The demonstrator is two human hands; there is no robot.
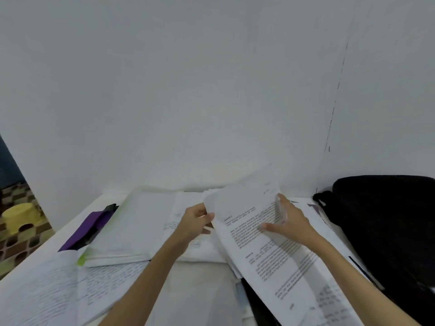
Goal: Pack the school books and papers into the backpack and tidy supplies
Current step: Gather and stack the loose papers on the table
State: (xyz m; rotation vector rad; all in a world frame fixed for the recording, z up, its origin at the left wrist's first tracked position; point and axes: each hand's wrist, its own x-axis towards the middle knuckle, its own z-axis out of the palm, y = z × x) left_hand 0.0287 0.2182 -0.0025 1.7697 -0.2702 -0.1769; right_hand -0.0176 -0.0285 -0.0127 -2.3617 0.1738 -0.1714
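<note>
step: gathering printed sheets (266,234) mid-desk
left hand (195,222): pinching sheet edge
right hand (286,222): fingers spread flat on top
next: square stack, into backpack (386,222) at right edge

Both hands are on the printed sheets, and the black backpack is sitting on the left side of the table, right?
Not quite. In the head view the left hand and right hand are on the printed sheets, but the black backpack sits on the right side of the table, not the left.
</note>
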